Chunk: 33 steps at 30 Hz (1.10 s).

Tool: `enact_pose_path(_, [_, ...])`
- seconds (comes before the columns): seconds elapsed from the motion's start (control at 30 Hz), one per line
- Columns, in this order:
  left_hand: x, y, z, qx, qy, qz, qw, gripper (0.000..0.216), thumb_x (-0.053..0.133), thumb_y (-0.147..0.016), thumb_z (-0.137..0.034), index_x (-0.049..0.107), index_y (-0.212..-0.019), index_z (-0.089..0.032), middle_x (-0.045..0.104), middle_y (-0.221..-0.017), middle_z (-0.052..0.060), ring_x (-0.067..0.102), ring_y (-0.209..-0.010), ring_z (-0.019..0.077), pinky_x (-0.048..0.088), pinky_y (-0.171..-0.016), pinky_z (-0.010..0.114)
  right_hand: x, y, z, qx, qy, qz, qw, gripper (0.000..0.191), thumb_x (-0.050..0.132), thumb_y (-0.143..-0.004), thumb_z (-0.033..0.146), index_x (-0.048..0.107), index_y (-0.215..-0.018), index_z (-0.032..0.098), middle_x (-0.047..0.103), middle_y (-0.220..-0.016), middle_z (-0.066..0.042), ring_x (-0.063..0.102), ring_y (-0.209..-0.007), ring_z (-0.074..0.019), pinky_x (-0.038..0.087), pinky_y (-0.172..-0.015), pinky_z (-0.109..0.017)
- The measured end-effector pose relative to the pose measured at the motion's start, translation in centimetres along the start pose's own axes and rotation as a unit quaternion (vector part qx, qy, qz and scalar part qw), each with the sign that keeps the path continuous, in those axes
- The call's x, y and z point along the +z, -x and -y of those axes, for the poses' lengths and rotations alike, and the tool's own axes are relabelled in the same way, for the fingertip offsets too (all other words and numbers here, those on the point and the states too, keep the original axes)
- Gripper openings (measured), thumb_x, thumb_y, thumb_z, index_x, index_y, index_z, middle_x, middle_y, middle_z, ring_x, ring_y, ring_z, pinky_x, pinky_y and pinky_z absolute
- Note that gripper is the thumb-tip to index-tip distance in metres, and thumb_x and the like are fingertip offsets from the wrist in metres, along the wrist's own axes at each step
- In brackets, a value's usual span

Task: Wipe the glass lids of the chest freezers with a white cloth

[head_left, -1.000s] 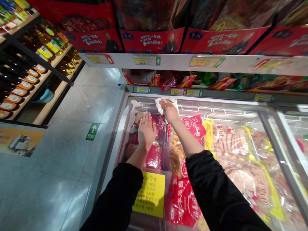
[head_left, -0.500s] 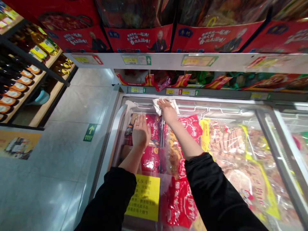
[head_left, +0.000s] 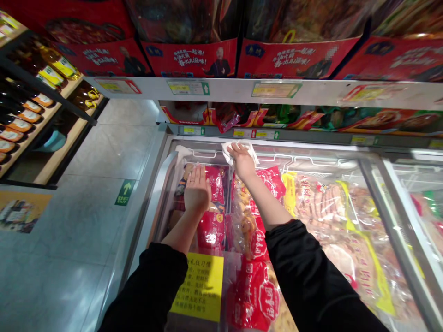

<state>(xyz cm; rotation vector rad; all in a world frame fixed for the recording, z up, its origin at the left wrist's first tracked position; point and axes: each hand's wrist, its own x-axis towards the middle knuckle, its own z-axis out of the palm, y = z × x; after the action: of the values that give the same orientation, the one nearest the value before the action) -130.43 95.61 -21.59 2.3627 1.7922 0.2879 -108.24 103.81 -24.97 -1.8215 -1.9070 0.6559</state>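
My right hand (head_left: 242, 160) presses a white cloth (head_left: 227, 150) against the far edge of the chest freezer's glass lid (head_left: 346, 216), its fingers closed over the cloth. My left hand (head_left: 197, 190) lies flat and open on the glass, fingers together, above red food packs (head_left: 214, 184). A ring shows on one finger. Both arms wear black sleeves. Under the glass lie red bags (head_left: 258, 286) and clear bags with yellow edges (head_left: 332, 207).
A yellow notice (head_left: 198, 286) is stuck on the near glass. Red display boxes (head_left: 192, 57) fill the shelf above the freezer. Bottles (head_left: 20, 115) line wooden shelves at left. Grey tiled floor with a green exit arrow (head_left: 124, 192) runs along the freezer's left.
My right hand has shifted the cloth slightly along the far edge. The left hand stays flat on the glass. The view has drifted a little to the right.
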Motion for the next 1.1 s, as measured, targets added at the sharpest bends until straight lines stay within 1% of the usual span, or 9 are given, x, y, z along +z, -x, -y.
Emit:
enact_pose_path(0.2, [0.4,-0.3,0.2,-0.030,0.015,0.012,0.999,0.073,0.044,-0.106,-0.019,0.020,-0.175,-0.021,0.047,-0.171,0.013,0.047,-0.158,0.0289,0.040,-0.131,0.052,-1.8,3.2,-2.5,-0.062,-0.016,0.036,0.997,0.061,0.048,-0.097,-0.003,0.072,-0.144,0.028,0.059,-0.162,-0.002,0.048,-0.157,-0.0208,0.037,-0.134,-0.044])
enact_pose_path(0.33, [1.0,0.0,-1.2,-0.075,-0.005,0.039,0.996,0.070,0.046,-0.103,-0.019,0.031,-0.171,-0.010,0.044,-0.173,0.018,0.043,-0.160,0.0326,0.039,-0.131,0.052,-2.5,3.3,-3.7,-0.010,-0.026,-0.013,1.000,0.061,0.048,-0.095,-0.003,0.073,-0.142,0.026,0.061,-0.160,-0.003,0.050,-0.156,-0.0212,0.039,-0.132,-0.045])
enact_pose_path(0.43, [1.7,0.5,-3.1,-0.053,-0.003,0.042,0.998,0.068,0.045,-0.104,-0.022,0.033,-0.168,-0.004,0.039,-0.174,0.022,0.041,-0.162,0.0336,0.037,-0.132,0.053,-1.6,1.6,-3.0,0.036,-0.022,-0.044,0.998,0.060,0.050,-0.093,-0.005,0.074,-0.141,0.022,0.063,-0.158,-0.007,0.049,-0.156,-0.0228,0.039,-0.132,-0.046])
enact_pose_path(0.53, [2.2,0.5,-5.0,-0.049,0.010,0.045,0.998,0.069,0.045,-0.104,-0.026,0.033,-0.168,-0.002,0.035,-0.175,0.022,0.037,-0.163,0.0335,0.035,-0.133,0.053,-0.8,0.5,-2.2,0.042,-0.017,-0.053,0.998,0.064,0.051,-0.092,-0.005,0.073,-0.142,0.027,0.064,-0.158,-0.005,0.047,-0.157,-0.0217,0.038,-0.132,-0.047])
enact_pose_path(0.6, [2.5,0.1,-6.1,-0.036,0.021,0.042,0.998,0.068,0.042,-0.105,-0.025,0.032,-0.169,-0.003,0.033,-0.177,0.021,0.034,-0.165,0.0323,0.033,-0.134,0.053,-0.9,1.2,-2.5,0.024,-0.016,-0.037,0.999,0.066,0.052,-0.091,-0.006,0.074,-0.141,0.029,0.062,-0.159,-0.003,0.047,-0.158,-0.0203,0.039,-0.132,-0.044])
enact_pose_path(0.73, [3.1,-1.1,-8.4,0.055,0.059,0.058,0.995,0.065,0.040,-0.106,-0.024,0.033,-0.170,-0.010,0.036,-0.177,0.013,0.031,-0.166,0.0254,0.029,-0.137,0.048,-2.8,4.4,-4.7,-0.061,-0.017,0.021,0.998,0.071,0.048,-0.089,-0.007,0.070,-0.147,0.027,0.056,-0.164,-0.004,0.042,-0.160,-0.0197,0.036,-0.134,-0.044])
enact_pose_path(0.87, [3.6,-1.4,-10.4,0.019,0.065,0.061,0.996,0.064,0.041,-0.106,-0.023,0.035,-0.168,-0.006,0.035,-0.177,0.015,0.032,-0.166,0.0265,0.029,-0.137,0.049,-3.9,4.7,-6.2,-0.035,-0.005,-0.007,0.999,0.072,0.044,-0.088,-0.007,0.071,-0.145,0.027,0.060,-0.161,-0.002,0.045,-0.159,-0.0197,0.039,-0.133,-0.045])
enact_pose_path(1.0, [3.2,-1.2,-11.0,0.020,0.031,0.060,0.998,0.064,0.036,-0.108,-0.025,0.033,-0.169,-0.007,0.033,-0.178,0.013,0.030,-0.167,0.0255,0.028,-0.137,0.048,-2.9,2.4,-5.1,0.025,-0.001,-0.067,0.997,0.067,0.044,-0.091,-0.006,0.071,-0.144,0.023,0.061,-0.160,-0.004,0.045,-0.159,-0.0214,0.039,-0.133,-0.046])
enact_pose_path(1.1, [2.5,-1.1,-11.1,0.024,-0.003,0.078,0.997,0.064,0.033,-0.109,-0.026,0.033,-0.169,-0.003,0.032,-0.178,0.014,0.028,-0.167,0.0253,0.027,-0.138,0.045,-3.0,2.3,-4.5,-0.003,-0.004,-0.038,0.999,0.065,0.047,-0.092,-0.005,0.069,-0.147,0.022,0.059,-0.162,-0.006,0.044,-0.159,-0.0231,0.038,-0.133,-0.047])
